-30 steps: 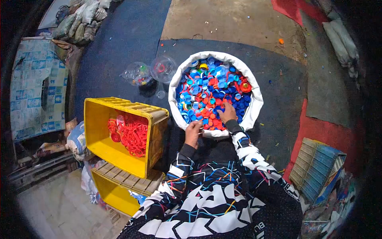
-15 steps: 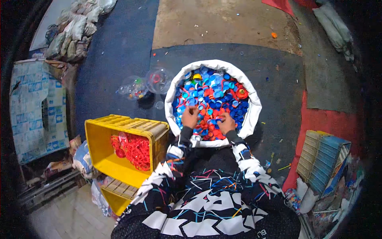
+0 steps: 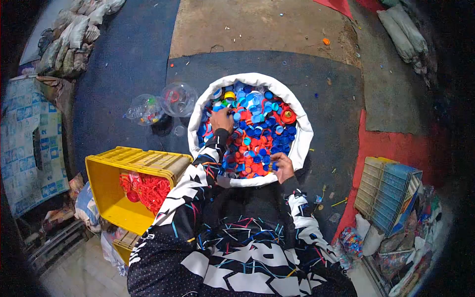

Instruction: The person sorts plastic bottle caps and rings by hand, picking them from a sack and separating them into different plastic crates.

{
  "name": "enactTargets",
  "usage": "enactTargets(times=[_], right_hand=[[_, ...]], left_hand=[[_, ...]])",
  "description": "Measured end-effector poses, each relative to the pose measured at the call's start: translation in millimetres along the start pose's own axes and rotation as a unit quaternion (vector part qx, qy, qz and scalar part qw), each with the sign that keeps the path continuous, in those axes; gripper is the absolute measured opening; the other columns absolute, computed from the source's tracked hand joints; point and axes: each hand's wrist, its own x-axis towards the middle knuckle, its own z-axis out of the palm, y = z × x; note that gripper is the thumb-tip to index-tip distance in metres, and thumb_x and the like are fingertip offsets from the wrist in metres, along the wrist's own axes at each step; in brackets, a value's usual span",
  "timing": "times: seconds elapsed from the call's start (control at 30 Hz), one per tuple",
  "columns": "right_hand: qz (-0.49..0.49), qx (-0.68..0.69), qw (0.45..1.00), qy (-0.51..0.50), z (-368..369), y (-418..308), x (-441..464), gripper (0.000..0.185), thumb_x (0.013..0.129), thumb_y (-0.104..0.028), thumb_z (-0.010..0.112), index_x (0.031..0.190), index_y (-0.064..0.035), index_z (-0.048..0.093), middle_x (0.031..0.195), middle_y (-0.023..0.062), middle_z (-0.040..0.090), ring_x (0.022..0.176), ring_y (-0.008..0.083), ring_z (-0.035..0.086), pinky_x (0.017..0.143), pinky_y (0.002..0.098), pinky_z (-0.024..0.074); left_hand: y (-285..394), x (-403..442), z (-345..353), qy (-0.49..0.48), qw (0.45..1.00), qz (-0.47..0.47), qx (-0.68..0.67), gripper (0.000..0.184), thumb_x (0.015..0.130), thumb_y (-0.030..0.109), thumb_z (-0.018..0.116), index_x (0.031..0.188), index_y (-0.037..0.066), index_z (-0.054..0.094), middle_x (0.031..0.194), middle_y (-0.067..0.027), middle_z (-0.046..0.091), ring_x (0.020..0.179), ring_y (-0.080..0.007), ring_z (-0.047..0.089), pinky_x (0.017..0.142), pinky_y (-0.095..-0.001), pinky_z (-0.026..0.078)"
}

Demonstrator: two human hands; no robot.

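A round white sack with a rolled rim (image 3: 304,121) stands in front of me, full of loose plastic bottle caps (image 3: 257,131), mostly blue and red. My left hand (image 3: 221,120) reaches over the left part of the caps, its fingertips down among them and hard to see. At the near right edge of the sack is my right hand (image 3: 283,167), fingers curled toward the thumb. Whatever it pinches there is too small to make out. A yellow cap (image 3: 229,96) lies near the far rim, and a larger red lid (image 3: 288,116) near the right one.
To the left, a yellow crate (image 3: 111,195) lies on its side with red stringy plastic (image 3: 148,190) inside. Clear plastic containers (image 3: 179,99) stand beyond it. At right are a grey-blue crate (image 3: 388,190) and filled bags. Stuffed sacks (image 3: 69,42) line the far left.
My left hand has moved away from me and left across the caps. The right hand has drawn back to the near right rim. The whole view has shifted slightly.
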Motion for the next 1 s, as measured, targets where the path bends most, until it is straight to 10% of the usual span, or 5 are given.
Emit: enactTargets(times=[0.17,0.37,0.47,0.7,1.0], right_hand=[[-0.077,-0.242,0.966,0.038,21.1,9.7,41.5,0.018,0.078,-0.020,0.063,0.086,-0.0045,0.059,0.059,-0.0014,0.049,0.050,0.0081,0.047,0.044,0.0235,0.0373],[-0.297,-0.604,0.726,0.145,40.0,17.2,100.8,0.039,0.065,-0.028,0.074,0.095,-0.0056,0.063,0.072,0.0119,0.059,0.068,0.0261,0.057,0.063,0.0374,0.0456],[-0.274,-0.678,0.666,0.148,50.7,17.9,111.9,0.039,0.066,-0.026,0.072,0.099,-0.0075,0.062,0.079,0.0154,0.057,0.082,0.0303,0.055,0.073,0.0397,0.0445],[-0.335,-0.661,0.658,0.134,38.0,19.4,120.4,0.023,0.068,-0.022,0.071,0.083,-0.0059,0.066,0.069,0.0136,0.058,0.070,0.0301,0.055,0.064,0.0403,0.0438],[-0.164,-0.347,0.916,0.115,25.9,18.2,53.3,0.019,0.077,-0.015,0.068,0.085,-0.0007,0.059,0.060,0.0002,0.055,0.047,0.0056,0.049,0.041,0.0207,0.0377]], left_hand=[[-29.6,-26.3,-1.6,0.037,0.982,-0.008,-0.185,0.023,0.073,0.013,0.053,0.092,0.008,0.065,0.071,-0.0129,0.061,0.068,-0.0286,0.057,0.063,-0.0372,0.045],[-44.4,-91.2,-24.4,-0.116,0.640,-0.321,-0.688,0.021,0.068,0.003,0.040,0.085,0.002,0.052,0.074,-0.0088,0.055,0.057,-0.0198,0.054,0.048,-0.0288,0.048],[-49.6,-118.1,-21.9,-0.140,0.588,-0.347,-0.717,0.014,0.070,0.012,0.048,0.081,0.007,0.054,0.073,-0.0050,0.052,0.059,-0.0166,0.052,0.046,-0.0295,0.047],[-47.0,-118.7,20.9,-0.058,0.887,-0.178,-0.422,0.023,0.072,0.022,0.072,0.074,0.006,0.056,0.065,0.0010,0.054,0.059,-0.0093,0.050,0.054,-0.0241,0.040],[24.0,-41.2,28.3,-0.037,0.969,-0.172,-0.175,0.041,0.066,0.028,0.075,0.090,0.005,0.051,0.076,-0.0105,0.062,0.073,-0.0299,0.061,0.065,-0.0383,0.047]])
